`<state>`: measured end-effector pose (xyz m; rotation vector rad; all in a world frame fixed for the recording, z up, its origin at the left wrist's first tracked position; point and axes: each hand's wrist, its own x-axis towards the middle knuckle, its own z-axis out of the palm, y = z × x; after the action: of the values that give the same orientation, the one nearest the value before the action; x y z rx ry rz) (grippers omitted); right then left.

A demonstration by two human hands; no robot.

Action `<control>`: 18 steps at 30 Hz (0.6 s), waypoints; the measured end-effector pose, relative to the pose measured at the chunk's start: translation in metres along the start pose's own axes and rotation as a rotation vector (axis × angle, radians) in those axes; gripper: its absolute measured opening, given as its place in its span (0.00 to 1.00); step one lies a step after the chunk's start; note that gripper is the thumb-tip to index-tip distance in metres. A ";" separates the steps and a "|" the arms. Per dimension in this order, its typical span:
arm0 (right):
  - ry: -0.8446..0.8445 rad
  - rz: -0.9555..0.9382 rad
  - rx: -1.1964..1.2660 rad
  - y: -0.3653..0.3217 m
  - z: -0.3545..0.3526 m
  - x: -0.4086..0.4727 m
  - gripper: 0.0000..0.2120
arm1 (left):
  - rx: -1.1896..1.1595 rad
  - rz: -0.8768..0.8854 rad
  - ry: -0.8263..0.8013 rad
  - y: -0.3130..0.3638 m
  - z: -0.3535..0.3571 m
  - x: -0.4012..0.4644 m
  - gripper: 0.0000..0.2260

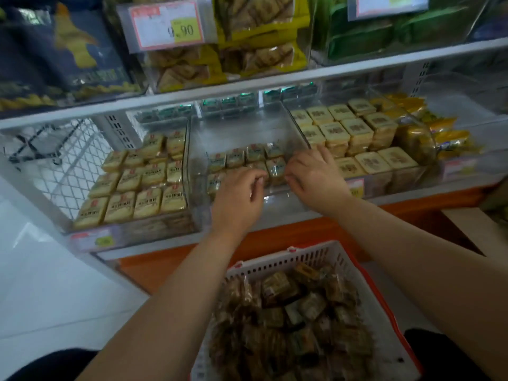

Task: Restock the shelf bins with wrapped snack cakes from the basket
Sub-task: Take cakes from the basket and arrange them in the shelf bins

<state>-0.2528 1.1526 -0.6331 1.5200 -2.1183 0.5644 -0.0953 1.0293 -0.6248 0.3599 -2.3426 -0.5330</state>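
Clear plastic walls frame the middle bin [244,127] on the shelf, and both hands are inside it. Left hand [237,198], fingers curled, sits on the front row of wrapped snack cakes [236,158]; whether it actually grips one I cannot tell. Right hand [316,174] pinches a single cake [276,167] by its edge, standing among the others. Below, between the forearms, the white basket [354,273] holds a loose heap of more wrapped cakes. Full bins flank the middle one on either side.
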 end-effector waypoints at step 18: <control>-1.020 0.590 -0.030 -0.019 0.060 -0.207 0.32 | 0.053 -0.321 -0.834 0.022 0.035 -0.174 0.12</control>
<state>-0.1857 1.2692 -0.8023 1.2591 -3.3654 -0.1521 0.0031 1.1268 -0.7377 0.6373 -3.1222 -0.9051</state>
